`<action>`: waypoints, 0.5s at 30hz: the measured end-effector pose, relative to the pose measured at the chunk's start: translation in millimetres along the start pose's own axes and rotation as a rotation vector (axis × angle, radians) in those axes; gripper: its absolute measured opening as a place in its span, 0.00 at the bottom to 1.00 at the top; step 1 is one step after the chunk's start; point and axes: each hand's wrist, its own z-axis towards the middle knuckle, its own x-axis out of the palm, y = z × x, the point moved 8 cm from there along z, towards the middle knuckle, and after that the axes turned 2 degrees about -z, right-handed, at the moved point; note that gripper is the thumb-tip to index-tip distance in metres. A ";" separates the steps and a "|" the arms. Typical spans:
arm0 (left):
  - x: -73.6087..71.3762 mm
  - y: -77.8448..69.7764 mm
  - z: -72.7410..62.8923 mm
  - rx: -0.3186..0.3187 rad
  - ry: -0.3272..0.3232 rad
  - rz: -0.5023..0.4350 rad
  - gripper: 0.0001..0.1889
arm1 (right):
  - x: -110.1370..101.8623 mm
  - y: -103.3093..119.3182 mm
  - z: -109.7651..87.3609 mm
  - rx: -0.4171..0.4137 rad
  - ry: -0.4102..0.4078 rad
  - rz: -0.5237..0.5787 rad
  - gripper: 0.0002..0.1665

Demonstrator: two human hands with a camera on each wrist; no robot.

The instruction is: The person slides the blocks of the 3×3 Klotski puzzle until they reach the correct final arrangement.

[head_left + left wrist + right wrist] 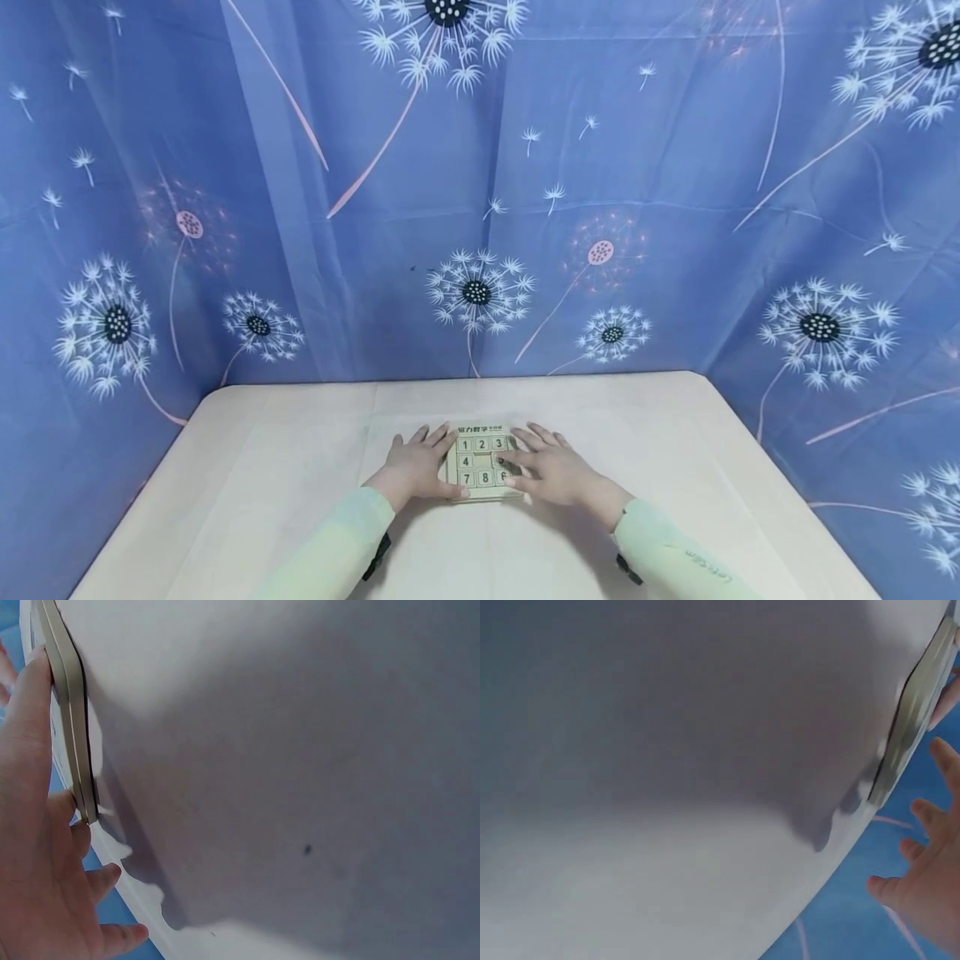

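Observation:
A pale sliding number puzzle lies flat on the table, with tiles 1, 2, 3 across the top, 4 and 5 at the sides and 7, 8, 6 below. Its middle slot has no tile. My left hand holds the puzzle's left side, thumb at the near corner and forefinger by the far corner. In the left wrist view, the puzzle's edge stands between them. Over the right side, my right hand has its fingers spread, the forefinger reaching onto tile 5 and the thumb by tile 6.
The white table has rounded far corners. Behind it and on both sides hangs a blue curtain printed with dandelions. Shadows of the hands fall on the tabletop.

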 end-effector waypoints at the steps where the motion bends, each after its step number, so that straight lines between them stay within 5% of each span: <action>1: -1.0 0.0 0.3 -0.001 0.001 -0.004 0.55 | -1.2 -3.8 -2.0 0.007 0.002 0.002 0.31; 15: -2.3 -1.2 1.6 -0.038 0.046 -0.034 0.55 | 5.4 -12.1 -4.3 -0.015 0.028 -0.032 0.34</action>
